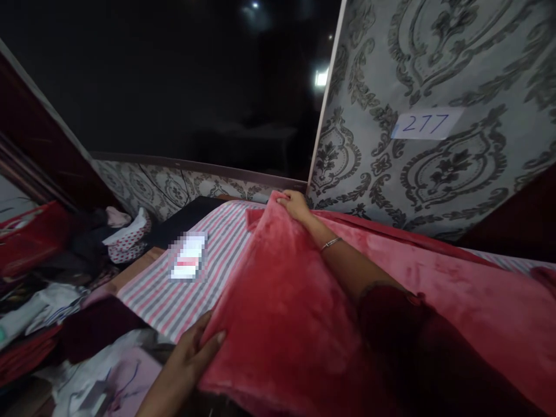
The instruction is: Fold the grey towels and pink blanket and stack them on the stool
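The right hand [297, 205] pinches the far corner of a red plush blanket [278, 289] between thumb and fingers; the left hand [191, 350] grips its near left edge, thumb on top; the blanket partly covers a striped cloth [230, 237].

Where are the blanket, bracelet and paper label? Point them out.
Blanket [278, 301], head view: middle of the held section.
Bracelet [332, 243], head view: its band.
Paper label [426, 124], head view: its numbered middle.

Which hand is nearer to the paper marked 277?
Right. The right hand is below and left of the paper, holding the red blanket at its far end; the left hand is lower and farther left, holding it nearer the camera.
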`<state>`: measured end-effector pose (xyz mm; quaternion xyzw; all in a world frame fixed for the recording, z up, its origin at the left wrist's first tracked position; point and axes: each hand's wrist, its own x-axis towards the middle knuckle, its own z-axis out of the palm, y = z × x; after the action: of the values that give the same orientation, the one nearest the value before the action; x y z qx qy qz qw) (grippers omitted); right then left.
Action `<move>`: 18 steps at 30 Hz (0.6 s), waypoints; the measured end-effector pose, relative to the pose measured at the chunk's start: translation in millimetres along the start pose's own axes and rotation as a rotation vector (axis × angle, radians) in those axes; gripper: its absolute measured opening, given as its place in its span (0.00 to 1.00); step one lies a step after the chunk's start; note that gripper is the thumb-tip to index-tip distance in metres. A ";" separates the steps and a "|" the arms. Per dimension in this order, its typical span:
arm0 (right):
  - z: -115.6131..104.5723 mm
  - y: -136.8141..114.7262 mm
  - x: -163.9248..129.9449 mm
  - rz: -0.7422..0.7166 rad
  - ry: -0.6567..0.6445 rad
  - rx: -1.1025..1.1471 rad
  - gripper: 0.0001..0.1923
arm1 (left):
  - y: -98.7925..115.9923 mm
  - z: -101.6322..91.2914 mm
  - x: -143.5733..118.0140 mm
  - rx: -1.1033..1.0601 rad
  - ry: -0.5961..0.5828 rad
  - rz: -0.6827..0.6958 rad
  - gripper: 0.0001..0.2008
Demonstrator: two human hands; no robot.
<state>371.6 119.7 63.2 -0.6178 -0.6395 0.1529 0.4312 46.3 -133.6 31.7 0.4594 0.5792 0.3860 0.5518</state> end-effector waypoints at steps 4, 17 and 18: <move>21.8 22.0 -10.2 0.048 -0.073 -0.016 0.13 | -3.9 -1.6 17.0 0.017 -0.098 -0.010 0.33; -14.2 39.7 -38.4 -0.028 -0.076 -0.087 0.23 | -6.3 -14.4 26.1 -0.052 -0.129 -0.239 0.38; -28.9 42.8 -54.5 -0.079 -0.065 -0.134 0.24 | -6.9 -15.2 28.1 -0.072 -0.131 -0.259 0.38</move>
<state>413.9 67.9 29.0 -0.6142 -0.6859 0.1124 0.3736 31.3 -107.8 18.6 0.3847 0.5822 0.3014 0.6498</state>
